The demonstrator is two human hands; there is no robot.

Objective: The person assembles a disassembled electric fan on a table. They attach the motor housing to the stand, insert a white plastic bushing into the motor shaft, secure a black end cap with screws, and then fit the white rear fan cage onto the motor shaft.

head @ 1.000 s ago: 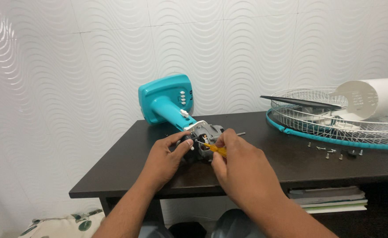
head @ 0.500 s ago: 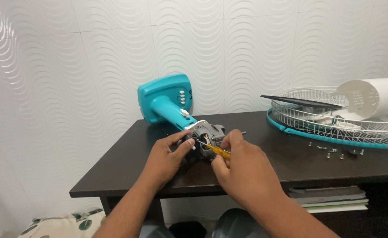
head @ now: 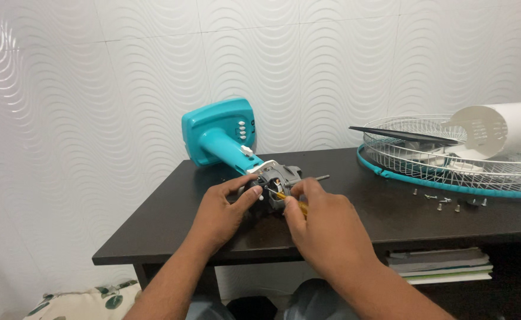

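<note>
Here, near the back left corner of the dark table (head: 154, 228), a teal fan base (head: 216, 133) is seen lying on its side, its neck reaching toward the front edge and ending in the bare grey motor (head: 279, 181). The motor is steadied by the left hand (head: 222, 213), whose thumb and fingers are closed around its rear end. It is judged to be heavy and rigid for its size, with exposed windings and thin wires that would be easily damaged, so the metal casing is the safer place to be gripped. Just beside it, the right hand (head: 322, 228) is pinched shut on a yellow-handled screwdriver (head: 293, 203), its tip set into the motor body; the slim handle is likely to slip if held loosely. Toward the right edge, loose screws (head: 447, 204) are scattered before a wire fan guard (head: 450, 163), on which a white cylindrical cover (head: 503, 130) rests.
</note>
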